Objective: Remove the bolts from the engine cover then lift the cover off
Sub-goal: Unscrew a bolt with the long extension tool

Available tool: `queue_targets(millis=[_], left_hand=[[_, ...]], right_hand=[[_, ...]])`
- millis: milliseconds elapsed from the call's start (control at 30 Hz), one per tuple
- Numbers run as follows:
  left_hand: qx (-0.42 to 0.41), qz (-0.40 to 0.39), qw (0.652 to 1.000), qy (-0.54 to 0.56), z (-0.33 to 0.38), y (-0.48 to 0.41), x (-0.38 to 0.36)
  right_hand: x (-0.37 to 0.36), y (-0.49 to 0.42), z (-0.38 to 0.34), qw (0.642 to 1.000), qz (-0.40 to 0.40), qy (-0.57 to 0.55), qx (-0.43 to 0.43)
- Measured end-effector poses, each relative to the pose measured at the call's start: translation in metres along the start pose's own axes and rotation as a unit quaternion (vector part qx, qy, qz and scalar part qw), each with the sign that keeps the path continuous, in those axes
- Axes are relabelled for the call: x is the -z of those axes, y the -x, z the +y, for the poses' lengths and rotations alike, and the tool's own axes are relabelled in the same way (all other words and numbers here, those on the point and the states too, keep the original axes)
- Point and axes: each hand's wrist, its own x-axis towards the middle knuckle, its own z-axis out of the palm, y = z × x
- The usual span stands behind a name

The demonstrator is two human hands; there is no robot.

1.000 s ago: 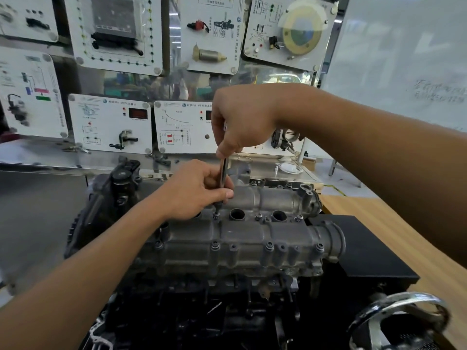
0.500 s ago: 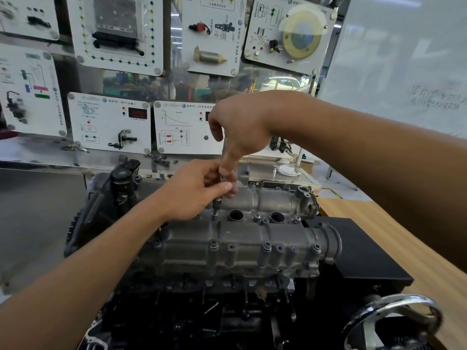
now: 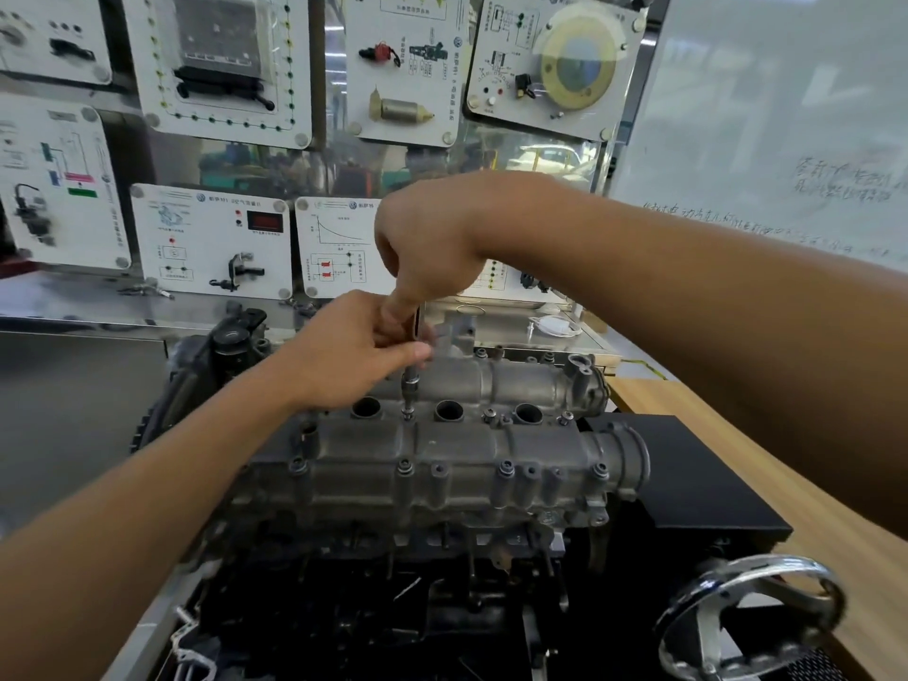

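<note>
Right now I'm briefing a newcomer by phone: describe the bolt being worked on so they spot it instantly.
Find the grey engine cover. Three visible round holes line its middle; the bolt sits between the leftmost and middle ones. Only it has the driver standing on it.

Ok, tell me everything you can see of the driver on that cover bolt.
The socket driver is a slim, dark metal shaft ending in a wider silvery socket. It stands nearly upright, its tip on a bolt between two round holes along the middle of the grey engine cover. The right hand grips its upper end, hiding any handle; the left hand pinches the shaft lower down. Only a short stretch below the fingers shows.
</note>
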Motion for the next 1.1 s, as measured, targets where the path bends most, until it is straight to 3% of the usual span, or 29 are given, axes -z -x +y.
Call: queue_targets(millis=[67,133,200,267,333,467,600,733,867,1000,1100], left_hand=[[0.004,0.110,0.991,-0.074,0.003,-0.001,-0.007],[-0.002,0.162,0.982,-0.099,0.003,0.000,-0.014],[0.018,0.105,0.994,-0.040,0.002,0.002,-0.013],[0.032,-0.007,0.999,0.036,-0.001,0.003,-0.007],[0.031,-0.071,0.996,0.050,-0.003,0.005,-0.005],[0.024,-0.028,0.999,-0.025,0.006,0.003,-0.010],[-0.014,0.021,1.000,-0.011,0.039,-0.012,-0.009],[-0.065,-0.015,0.996,0.061,0.091,-0.031,-0.040],[-0.100,-0.105,0.977,0.153,0.149,-0.046,-0.120],[-0.120,-0.218,0.946,0.210,0.213,-0.048,-0.222],[-0.158,-0.308,0.915,0.208,0.254,-0.039,-0.299]], right_hand=[[0.002,-0.001,-0.003,1.000,-0.006,0.026,0.000],[0.003,-0.001,-0.003,0.999,-0.007,0.053,-0.004],[0.001,0.000,0.000,0.998,-0.004,0.055,0.004],[-0.001,0.006,0.002,0.999,0.020,0.020,0.018],[-0.004,0.012,0.003,0.999,0.032,0.001,0.023],[-0.004,0.019,0.009,0.999,0.037,-0.006,0.000],[0.012,0.045,0.043,0.993,0.076,-0.083,-0.023],[0.007,0.103,0.101,0.978,0.071,-0.182,-0.072],[-0.041,0.202,0.165,0.937,0.036,-0.299,-0.178],[-0.113,0.337,0.202,0.856,0.013,-0.406,-0.318],[-0.172,0.445,0.196,0.810,0.018,-0.415,-0.414]])
